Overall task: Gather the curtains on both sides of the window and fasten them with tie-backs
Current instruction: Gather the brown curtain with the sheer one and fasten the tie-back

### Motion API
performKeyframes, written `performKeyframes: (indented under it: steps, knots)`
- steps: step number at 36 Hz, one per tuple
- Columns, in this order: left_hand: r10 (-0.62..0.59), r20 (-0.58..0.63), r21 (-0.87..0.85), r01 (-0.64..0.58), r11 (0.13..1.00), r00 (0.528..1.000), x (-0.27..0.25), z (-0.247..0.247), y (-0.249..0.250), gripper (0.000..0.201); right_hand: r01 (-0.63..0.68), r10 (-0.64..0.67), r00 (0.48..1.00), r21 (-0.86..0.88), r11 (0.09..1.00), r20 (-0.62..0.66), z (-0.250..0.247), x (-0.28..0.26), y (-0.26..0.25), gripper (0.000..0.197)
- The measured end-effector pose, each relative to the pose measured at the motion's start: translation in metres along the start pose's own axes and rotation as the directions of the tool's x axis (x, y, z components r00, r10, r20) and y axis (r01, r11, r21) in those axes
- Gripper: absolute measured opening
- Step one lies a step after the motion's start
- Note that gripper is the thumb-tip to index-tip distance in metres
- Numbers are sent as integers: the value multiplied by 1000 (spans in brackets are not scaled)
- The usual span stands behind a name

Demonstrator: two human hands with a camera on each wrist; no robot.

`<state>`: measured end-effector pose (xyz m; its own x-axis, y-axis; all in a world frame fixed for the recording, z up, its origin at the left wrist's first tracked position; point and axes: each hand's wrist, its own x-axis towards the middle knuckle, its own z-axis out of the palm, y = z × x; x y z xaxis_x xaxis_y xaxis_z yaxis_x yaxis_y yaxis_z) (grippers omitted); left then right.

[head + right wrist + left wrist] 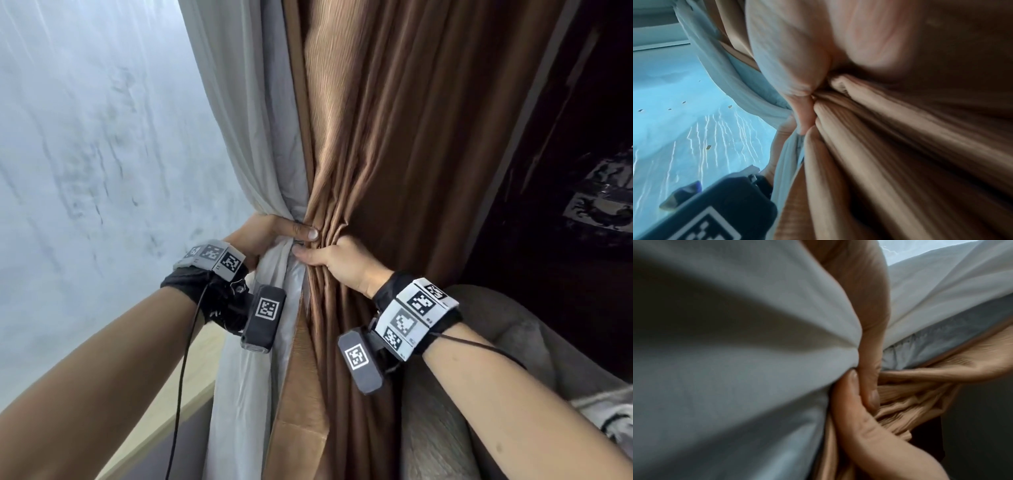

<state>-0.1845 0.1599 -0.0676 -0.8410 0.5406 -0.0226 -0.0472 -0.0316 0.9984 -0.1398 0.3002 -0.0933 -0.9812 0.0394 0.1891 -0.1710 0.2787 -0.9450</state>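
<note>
A brown ribbed curtain point(376, 137) and a white sheer curtain point(246, 137) hang together and are bunched into a narrow waist at mid-height. My left hand point(281, 231) wraps round the bunch from the window side, its thumb lying across the front. From the right, my right hand point(332, 257) grips the brown folds just below, and the two thumbs almost touch. The left wrist view shows the white curtain point(735, 353), the brown folds point(910, 405) and both thumbs pressed at the waist. Brown pleats point(900, 146) fill the right wrist view. I see no tie-back.
The streaked window pane point(85, 154) is on the left, with a pale wooden sill point(191, 394) below it. A grey upholstered seat point(496, 359) stands close at the lower right. The wall behind it is dark, with a patterned object point(603, 198).
</note>
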Motion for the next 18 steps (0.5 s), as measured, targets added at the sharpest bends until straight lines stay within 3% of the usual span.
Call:
performKeyframes:
  steps: [5,8,10,13,15,18]
  knots:
    - [-18,-137,-13,17,1000,990,9,2,-1,46,57,-58,998,-14,998,-30,2,10,4,33]
    - [2,-251,-23,-8,1000,968,14,5,-4,74,48,-52,996,-44,998,-73,-4,14,5,37]
    - [8,-315,-26,-17,1000,949,18,10,-4,74,-20,11,993,-74,997,-119,-17,14,9,58]
    - [6,-351,-15,-12,1000,936,22,19,-3,56,-84,79,992,-50,995,-98,-43,15,19,102]
    - [8,-344,-10,-12,1000,939,22,26,-2,50,-105,104,994,-25,994,-39,-57,15,18,96]
    - [10,-329,-25,-19,1000,944,21,39,-2,51,-131,127,987,39,991,102,-78,18,17,62]
